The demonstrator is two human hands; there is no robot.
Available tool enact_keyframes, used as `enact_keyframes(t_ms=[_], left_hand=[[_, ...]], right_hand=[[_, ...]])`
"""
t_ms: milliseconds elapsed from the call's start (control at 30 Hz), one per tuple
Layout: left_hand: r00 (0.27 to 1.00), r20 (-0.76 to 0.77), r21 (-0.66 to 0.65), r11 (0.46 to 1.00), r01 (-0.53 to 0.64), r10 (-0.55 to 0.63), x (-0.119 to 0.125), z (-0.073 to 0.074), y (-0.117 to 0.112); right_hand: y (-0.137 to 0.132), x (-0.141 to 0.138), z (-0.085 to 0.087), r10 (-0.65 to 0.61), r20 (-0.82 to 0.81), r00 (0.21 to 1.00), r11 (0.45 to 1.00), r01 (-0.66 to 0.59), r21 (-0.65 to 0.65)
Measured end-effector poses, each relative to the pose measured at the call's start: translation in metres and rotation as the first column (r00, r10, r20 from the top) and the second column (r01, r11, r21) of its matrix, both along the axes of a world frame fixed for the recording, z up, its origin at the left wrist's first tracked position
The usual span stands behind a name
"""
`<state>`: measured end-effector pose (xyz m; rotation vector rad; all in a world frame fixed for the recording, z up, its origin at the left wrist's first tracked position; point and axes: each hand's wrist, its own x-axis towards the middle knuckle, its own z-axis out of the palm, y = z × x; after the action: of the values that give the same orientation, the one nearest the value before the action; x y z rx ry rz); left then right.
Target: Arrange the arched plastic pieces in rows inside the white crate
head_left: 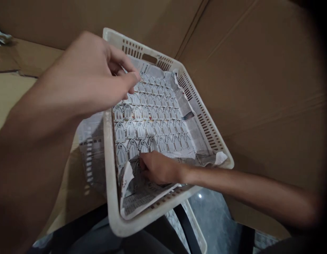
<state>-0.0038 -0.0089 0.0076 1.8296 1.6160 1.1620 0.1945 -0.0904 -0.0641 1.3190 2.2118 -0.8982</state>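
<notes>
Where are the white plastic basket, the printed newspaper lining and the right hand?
White plastic basket (111, 169), head view: left rim.
Printed newspaper lining (197, 137), head view: right side.
Right hand (162, 168), head view: its back.

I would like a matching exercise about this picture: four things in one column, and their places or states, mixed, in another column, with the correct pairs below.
Things:
1. basket
2. small arched pieces
3. left hand
4. right hand

Places or states:
A. low inside the basket, near its front edge
B. set out in rows on newspaper
C. whitish, with slotted walls
D. raised, with thumb and fingers bent towards each other

Pairs: 1-C, 2-B, 3-D, 4-A
</notes>
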Motion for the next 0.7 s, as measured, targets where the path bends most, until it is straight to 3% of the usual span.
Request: enact_keyframes(t_ms=[167,267,333,400,433,500,600,700], left_hand=[[0.989,0.006,0.013,0.989,-0.147,0.147,-0.031,-0.004,-0.012],[0.96,-0.044,-0.048,0.96,-0.277,0.275,-0.064,-0.027,-0.028],[0.898,-0.245,-0.085,0.914,-0.396,0.366,-0.088,-0.05,-0.043],[0.725,-0.476,-0.114,0.782,-0.613,0.499,-0.11,-0.076,-0.06],[0.648,-0.516,-0.125,0.699,-0.704,0.561,-0.12,-0.087,-0.068],[0.551,-0.551,-0.099,0.606,-0.789,0.627,-0.137,-0.103,-0.084],[0.441,-0.597,-0.091,0.489,-0.867,0.67,-0.163,-0.113,-0.109],[0.379,-0.585,-0.192,0.331,-0.924,0.717,-0.192,-0.114,-0.135]], right_hand=[[0.005,0.0,0.015,0.134,0.115,0.984,0.99,-0.139,0.035],[0.01,0.006,0.035,0.11,0.087,0.99,0.976,-0.125,0.18],[0.014,0.013,0.048,0.07,-0.016,0.997,0.936,-0.06,0.347],[0.018,0.02,0.058,0.077,-0.133,0.988,0.893,-0.009,0.45],[0.019,0.022,0.062,0.091,-0.175,0.98,0.885,0.001,0.466],[0.02,0.025,0.068,0.117,-0.219,0.969,0.891,-0.005,0.454],[0.014,0.028,0.072,0.138,-0.237,0.962,0.884,-0.012,0.467],[0.01,0.033,0.072,0.168,-0.266,0.949,0.876,-0.02,0.481]])
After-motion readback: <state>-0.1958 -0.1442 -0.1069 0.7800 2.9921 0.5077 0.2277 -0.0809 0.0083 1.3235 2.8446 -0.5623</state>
